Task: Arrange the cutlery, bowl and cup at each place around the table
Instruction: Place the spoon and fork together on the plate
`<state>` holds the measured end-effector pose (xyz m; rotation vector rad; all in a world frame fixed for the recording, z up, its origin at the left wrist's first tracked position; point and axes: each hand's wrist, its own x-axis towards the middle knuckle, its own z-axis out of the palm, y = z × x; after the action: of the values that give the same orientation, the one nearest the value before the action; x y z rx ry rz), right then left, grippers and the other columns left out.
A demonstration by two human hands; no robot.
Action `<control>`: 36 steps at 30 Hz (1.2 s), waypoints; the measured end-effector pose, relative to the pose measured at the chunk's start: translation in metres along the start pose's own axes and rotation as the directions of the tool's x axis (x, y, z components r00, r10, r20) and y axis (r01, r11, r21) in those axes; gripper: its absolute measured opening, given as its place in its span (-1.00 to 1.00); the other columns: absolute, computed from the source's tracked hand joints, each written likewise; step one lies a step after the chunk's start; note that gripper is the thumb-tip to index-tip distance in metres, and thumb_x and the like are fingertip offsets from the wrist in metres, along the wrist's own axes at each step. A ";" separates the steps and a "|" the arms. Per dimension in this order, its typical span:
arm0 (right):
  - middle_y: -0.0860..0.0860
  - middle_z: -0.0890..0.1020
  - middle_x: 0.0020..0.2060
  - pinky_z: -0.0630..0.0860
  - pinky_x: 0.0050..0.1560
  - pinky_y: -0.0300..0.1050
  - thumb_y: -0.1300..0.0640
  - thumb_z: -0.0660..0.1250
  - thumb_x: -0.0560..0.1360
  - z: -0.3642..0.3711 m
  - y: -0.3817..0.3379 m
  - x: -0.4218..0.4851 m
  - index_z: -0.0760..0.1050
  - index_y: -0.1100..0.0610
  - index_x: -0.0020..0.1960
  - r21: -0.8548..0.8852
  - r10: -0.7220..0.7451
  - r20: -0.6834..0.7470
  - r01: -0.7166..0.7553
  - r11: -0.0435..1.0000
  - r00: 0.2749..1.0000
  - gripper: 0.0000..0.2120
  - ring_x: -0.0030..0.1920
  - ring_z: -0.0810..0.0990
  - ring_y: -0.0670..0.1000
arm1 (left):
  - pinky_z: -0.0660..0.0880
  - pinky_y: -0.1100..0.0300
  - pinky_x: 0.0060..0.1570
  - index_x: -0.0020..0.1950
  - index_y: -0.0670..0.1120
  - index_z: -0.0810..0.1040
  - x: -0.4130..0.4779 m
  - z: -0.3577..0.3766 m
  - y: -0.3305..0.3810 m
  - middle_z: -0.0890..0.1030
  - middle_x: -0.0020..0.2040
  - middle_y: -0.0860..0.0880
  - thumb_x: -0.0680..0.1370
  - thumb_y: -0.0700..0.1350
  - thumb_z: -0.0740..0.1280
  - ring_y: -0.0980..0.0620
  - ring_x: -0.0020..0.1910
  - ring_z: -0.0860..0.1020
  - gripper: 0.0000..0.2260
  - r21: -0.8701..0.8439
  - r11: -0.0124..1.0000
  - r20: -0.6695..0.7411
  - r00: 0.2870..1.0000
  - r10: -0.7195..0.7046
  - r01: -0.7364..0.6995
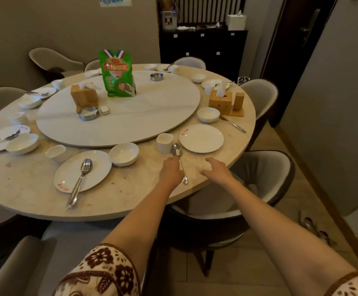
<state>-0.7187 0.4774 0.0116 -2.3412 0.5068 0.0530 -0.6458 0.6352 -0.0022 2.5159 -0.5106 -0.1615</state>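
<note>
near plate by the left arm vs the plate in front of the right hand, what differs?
The left plate carries a fork and spoon lying across it; the right plate is bare, and its spoon lies on the table beside it at the left hand. The left plate's red mark sits on the near rim, the right plate's on the far-left rim. Both are round, white and flat on the table.

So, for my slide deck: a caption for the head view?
Left hand on a spoon beside the cup and plate.
</note>
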 end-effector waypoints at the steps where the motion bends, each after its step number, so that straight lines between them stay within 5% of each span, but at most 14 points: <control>1: 0.11 0.37 0.44 0.34 0.36 -0.01 0.03 0.36 0.52 -0.004 0.005 0.004 0.25 0.17 0.49 -0.013 -0.009 -0.007 0.009 1.000 1.000 -0.40 0.44 0.33 0.12 | 0.49 0.05 0.07 0.38 -0.16 0.36 0.006 0.004 0.005 0.47 0.26 -0.19 0.50 -0.19 0.32 -0.15 0.25 0.46 -0.55 0.006 1.000 -0.007 1.000 -0.005 0.005; 17: 0.08 0.11 0.56 0.09 0.50 0.10 -0.03 0.22 0.60 -0.106 0.044 0.159 0.04 0.14 0.56 -0.296 -0.123 -0.011 0.114 0.948 0.992 -0.36 0.56 0.03 0.10 | 0.37 -0.02 0.30 0.46 -0.21 0.21 0.166 0.033 0.106 0.35 0.41 -0.18 0.55 -0.07 0.32 -0.17 0.39 0.32 -0.45 0.205 0.975 -0.017 0.995 0.096 -0.090; 22: 0.12 0.20 0.52 0.22 0.43 0.07 0.02 0.26 0.58 -0.125 0.057 0.210 0.14 0.17 0.52 -0.331 -0.154 -0.059 0.126 0.935 0.986 -0.41 0.52 0.15 0.13 | 0.36 -0.08 0.34 0.52 -0.19 0.11 0.201 0.052 0.124 0.31 0.44 -0.16 0.54 -0.02 0.34 -0.15 0.41 0.30 -0.34 0.290 0.952 -0.053 0.991 0.122 -0.102; 36: 0.16 0.44 0.27 0.44 0.19 0.02 0.28 0.15 0.57 -0.138 0.117 0.330 0.31 0.19 0.39 -0.471 -0.225 0.087 0.239 0.849 0.970 -0.61 0.27 0.38 0.17 | 0.06 -0.10 0.50 0.57 -0.13 -0.06 0.217 0.106 0.145 0.02 0.58 -0.12 0.60 0.07 0.21 -0.12 0.57 -0.02 -0.33 0.383 0.881 -0.212 0.954 -0.211 0.280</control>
<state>-0.4728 0.1948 -0.0233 -2.8698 0.2013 0.1084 -0.5167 0.3854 -0.0125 2.9695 -0.1620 0.0695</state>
